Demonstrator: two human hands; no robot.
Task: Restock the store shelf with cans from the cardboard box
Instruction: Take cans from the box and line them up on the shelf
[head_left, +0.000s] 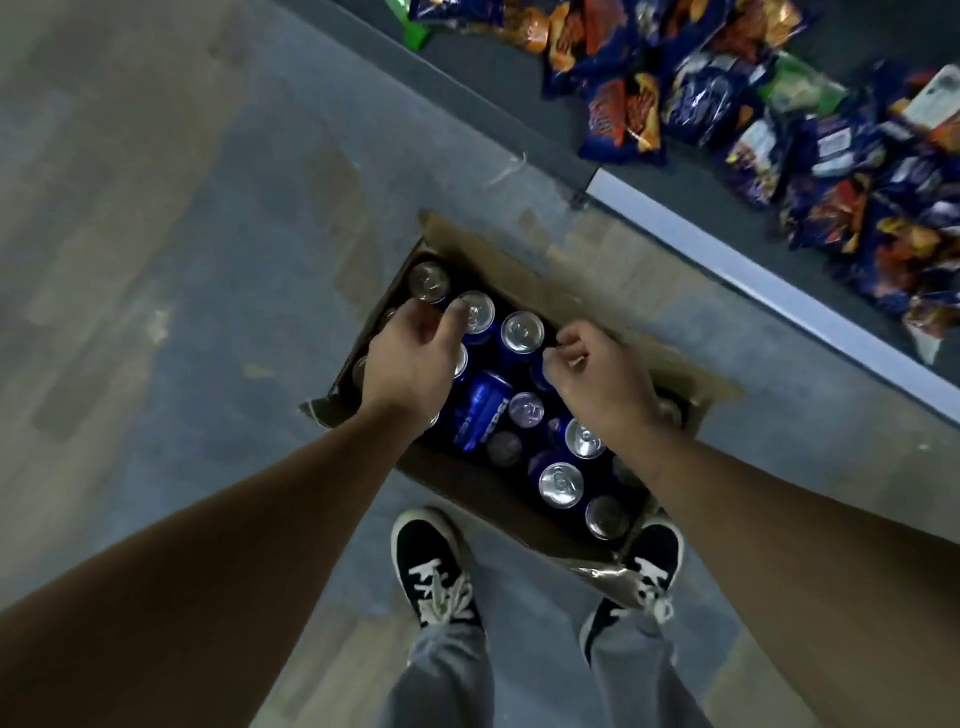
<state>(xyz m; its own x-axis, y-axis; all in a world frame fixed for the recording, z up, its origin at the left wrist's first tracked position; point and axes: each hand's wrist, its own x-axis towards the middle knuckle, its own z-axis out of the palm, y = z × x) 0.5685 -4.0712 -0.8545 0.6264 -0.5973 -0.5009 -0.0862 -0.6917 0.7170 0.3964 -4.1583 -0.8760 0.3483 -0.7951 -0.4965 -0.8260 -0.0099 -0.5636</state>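
Observation:
An open cardboard box lies on the floor in front of my feet. Several blue Pepsi cans stand in it with their silver tops up, and one can lies on its side in the middle. My left hand hovers over the cans at the box's far left, fingers curled down, thumb beside a can top. A can rim shows under its palm; a grip is not visible. My right hand reaches in from the right, fingers and thumb curled round the top of a blue can.
The store shelf runs along the upper right, its dark deck holding several blue and orange snack bags. My two black sneakers stand at the box's near edge. Grey floor stretches to the left.

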